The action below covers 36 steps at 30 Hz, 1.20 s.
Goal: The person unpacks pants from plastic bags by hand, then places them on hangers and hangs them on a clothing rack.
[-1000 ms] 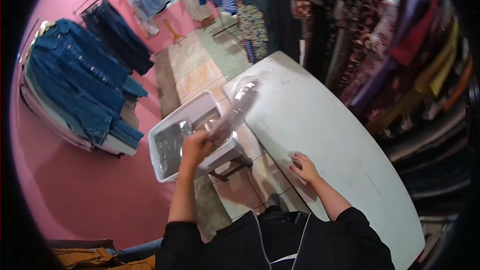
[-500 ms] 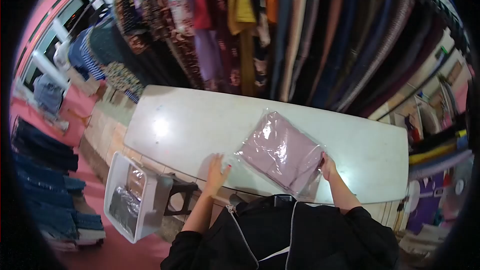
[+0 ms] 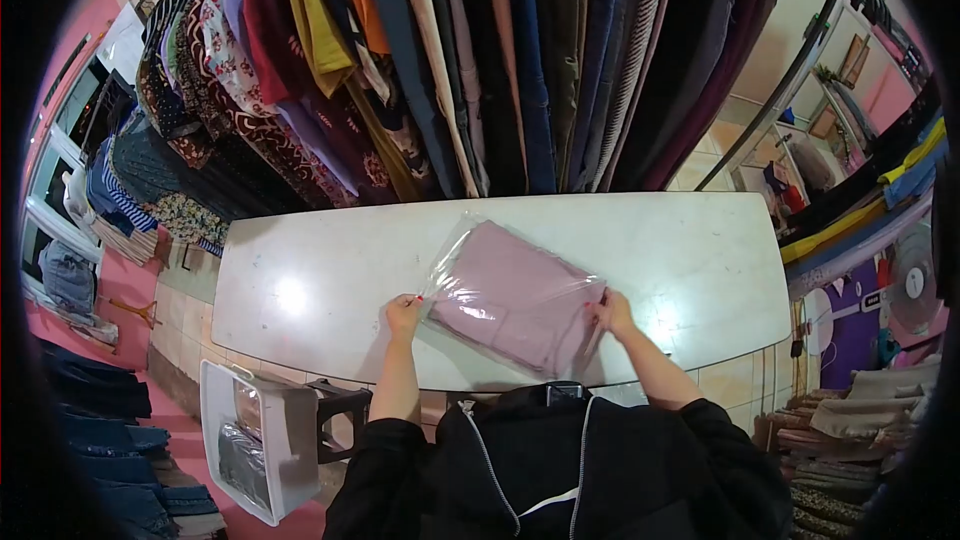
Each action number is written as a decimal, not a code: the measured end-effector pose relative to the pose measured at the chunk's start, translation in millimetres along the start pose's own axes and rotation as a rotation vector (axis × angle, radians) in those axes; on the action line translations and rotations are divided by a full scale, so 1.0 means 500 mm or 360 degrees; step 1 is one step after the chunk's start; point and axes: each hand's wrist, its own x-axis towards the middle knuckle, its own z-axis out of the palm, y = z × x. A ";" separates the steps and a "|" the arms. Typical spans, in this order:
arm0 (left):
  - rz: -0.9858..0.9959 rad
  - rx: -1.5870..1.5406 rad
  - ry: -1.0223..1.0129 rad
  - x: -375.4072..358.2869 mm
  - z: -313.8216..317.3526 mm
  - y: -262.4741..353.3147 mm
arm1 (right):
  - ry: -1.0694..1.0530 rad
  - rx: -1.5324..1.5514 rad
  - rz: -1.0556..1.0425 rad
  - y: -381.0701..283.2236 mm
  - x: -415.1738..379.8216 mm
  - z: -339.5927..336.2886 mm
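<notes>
A folded mauve garment (image 3: 520, 290) lies inside a clear plastic bag (image 3: 452, 258) on the white table (image 3: 300, 250). My left hand (image 3: 403, 314) pinches the bag's left edge, fingers closed on the plastic. At the opposite side, my right hand (image 3: 612, 314) grips the bag's right edge beside the garment, thumb on top. The bag is slightly tilted relative to the table's edge, and its plastic shines with reflections.
Behind the table hangs a long rack of clothes (image 3: 480, 70). A white bin (image 3: 285, 440) with plastic-wrapped items stands at the lower left, next to a dark stool (image 3: 340, 420). Stacked jeans (image 3: 100, 430) are at far left, folded clothes (image 3: 860, 430) at lower right.
My left hand, open beside the bag before, has closed on its left edge. The bag has turned a little and shifted left with my right hand still on it. The camera view has swung.
</notes>
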 end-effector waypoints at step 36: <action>0.0205 -0.0105 -0.1758 -0.421 -0.177 -0.162 | 0.0290 0.0857 0.0041 -0.308 -0.520 0.359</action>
